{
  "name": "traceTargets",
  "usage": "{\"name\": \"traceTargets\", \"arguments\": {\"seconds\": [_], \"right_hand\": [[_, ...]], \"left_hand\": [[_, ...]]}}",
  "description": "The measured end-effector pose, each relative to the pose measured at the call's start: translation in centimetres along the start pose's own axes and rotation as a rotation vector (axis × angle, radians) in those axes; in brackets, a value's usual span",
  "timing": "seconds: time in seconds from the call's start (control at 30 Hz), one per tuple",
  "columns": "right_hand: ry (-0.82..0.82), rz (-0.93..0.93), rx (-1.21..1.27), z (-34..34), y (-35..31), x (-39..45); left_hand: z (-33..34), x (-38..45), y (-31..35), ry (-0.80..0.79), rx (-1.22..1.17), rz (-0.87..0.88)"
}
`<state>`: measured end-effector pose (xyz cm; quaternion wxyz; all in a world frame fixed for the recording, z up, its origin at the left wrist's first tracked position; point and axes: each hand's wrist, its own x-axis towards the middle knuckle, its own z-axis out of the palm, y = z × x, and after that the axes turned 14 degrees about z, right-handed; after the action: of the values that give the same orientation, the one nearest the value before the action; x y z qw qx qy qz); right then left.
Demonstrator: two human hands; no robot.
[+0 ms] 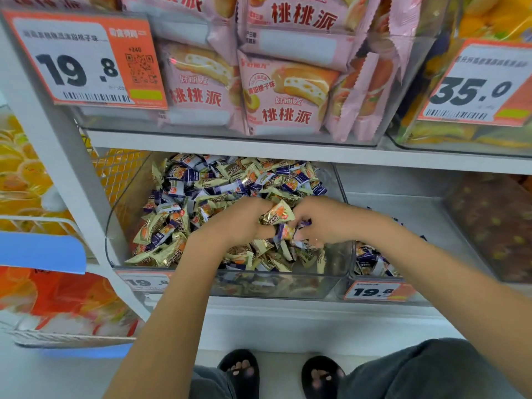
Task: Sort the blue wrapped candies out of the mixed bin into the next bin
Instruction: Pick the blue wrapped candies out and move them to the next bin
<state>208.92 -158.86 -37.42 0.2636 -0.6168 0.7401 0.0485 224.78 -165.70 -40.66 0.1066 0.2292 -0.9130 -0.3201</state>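
White shop shelving with orange price tags, pale floor below.

The mixed bin sits on the lower shelf, filled with wrapped candies. The next bin stands directly to its right, their walls touching; a few candies lie at its front left corner. Both hands are inside the mixed bin near its front: left hand beside right hand, close together over the pile. Price tags hang on the bin fronts. Snack packets fill the bin on the shelf above.
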Motion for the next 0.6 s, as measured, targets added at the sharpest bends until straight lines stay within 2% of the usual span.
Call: {"name": "traceTargets", "arguments": {"seconds": [0.2,0.33,0.4,0.5,0.53,0.6], "right_hand": [[0.116,0.085,0.757,-1.1,2.7,-5.1],[0.334,0.116,1.21,-0.8,7.0,-8.1],[0.385,0.216,1.229,0.0,9.1,-8.3],[0.298,0.348,1.085,1.4,10.1,-8.2],[0.367,0.333,1.063,1.6,9.8,-8.2],[0.635,0.221,1.026,1.4,8.9,-8.6]], "left_hand": [[0.2,-0.4,0.0,0.058,0.02,-0.025],[0.4,-0.3,0.3,0.046,0.083,-0.056],[0.5,-0.4,0.7,0.037,0.118,-0.061],[0.5,-0.6,0.9,0.047,0.093,-0.073],[0.4,-0.6,0.7,0.065,0.088,-0.076],[0.2,-0.8,0.7,0.105,0.101,-0.074]]}}
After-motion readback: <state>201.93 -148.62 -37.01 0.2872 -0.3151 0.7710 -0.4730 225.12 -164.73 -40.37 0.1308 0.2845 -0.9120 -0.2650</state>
